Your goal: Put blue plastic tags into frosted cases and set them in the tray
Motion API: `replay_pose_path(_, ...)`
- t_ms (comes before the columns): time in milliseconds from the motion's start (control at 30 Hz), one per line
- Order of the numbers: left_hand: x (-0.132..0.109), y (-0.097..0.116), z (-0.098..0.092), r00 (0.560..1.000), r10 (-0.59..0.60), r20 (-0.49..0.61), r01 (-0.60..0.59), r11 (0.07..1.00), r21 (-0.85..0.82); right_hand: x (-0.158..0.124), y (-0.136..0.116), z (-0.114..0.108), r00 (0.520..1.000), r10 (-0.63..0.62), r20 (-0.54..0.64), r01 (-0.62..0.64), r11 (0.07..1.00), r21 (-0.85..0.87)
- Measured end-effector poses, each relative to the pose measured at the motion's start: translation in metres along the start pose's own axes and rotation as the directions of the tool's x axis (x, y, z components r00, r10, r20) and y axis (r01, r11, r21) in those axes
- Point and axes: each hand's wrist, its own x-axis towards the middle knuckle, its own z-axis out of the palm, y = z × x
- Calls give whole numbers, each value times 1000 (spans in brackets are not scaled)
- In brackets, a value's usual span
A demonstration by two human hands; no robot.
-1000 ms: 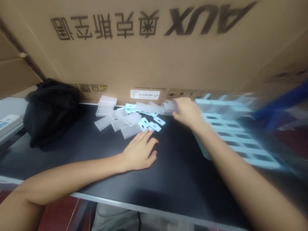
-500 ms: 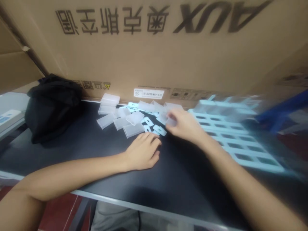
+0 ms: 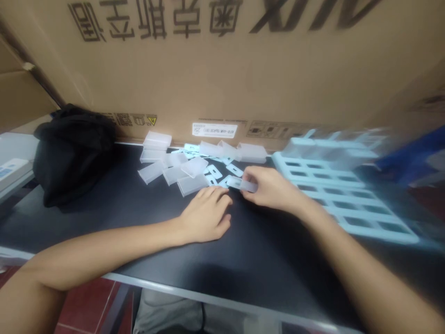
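Pinching a translucent sleeve (image 3: 249, 186) between thumb and fingers, our right hand (image 3: 269, 188) hovered just left of the light-blue rack (image 3: 330, 183), its grip closed on the sleeve's near end. We saw the sleeve's free end point away from the rack, apparently over a light-blue tag, though blur made any contact hard to judge. Our left hand (image 3: 206, 215) lay farther left of the rack, palm down on the black table (image 3: 243, 269), its fingers half spread, gently bent and holding nothing. Beyond its fingertips, also left of the rack, we had the loose light-blue tags (image 3: 214, 171), some overlapping, and the scattered translucent cases (image 3: 193, 184). Another translucent case (image 3: 252, 152) lay near the rack's far left corner. Pale pieces stood along the rack's far end. Well left of the rack sat a black bag (image 3: 74, 157); beyond the rack rose a cardboard box (image 3: 174, 74) with upside-down lettering.
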Motion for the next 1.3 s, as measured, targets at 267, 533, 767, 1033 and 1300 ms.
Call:
replay_pose_path(267, 1, 2, -4, 997, -70, -26, 67, 994, -91, -19, -14, -16, 939, -147, 311, 111, 985, 131)
replay_pose_path(533, 5, 2, -7, 994, -103, 42, 107, 988, -113, -31, -21, -41, 959, -133, 250, 91, 981, 173)
replay_pose_path(767, 5, -1, -6, 993, -115, 24, 118, 975, -189, -39, -24, -60, 966, -88, 242, 50, 986, 159)
replay_pose_path(1033, 6, -1, -7, 988, -157, 2, 153, 958, -244, -40, -27, -61, 953, -159, 259, 134, 985, 109)
replay_pose_path(1300, 5, -2, -6, 991, -137, 4, 132, 948, -290, -39, -28, -50, 959, -199, 200, 181, 978, 104)
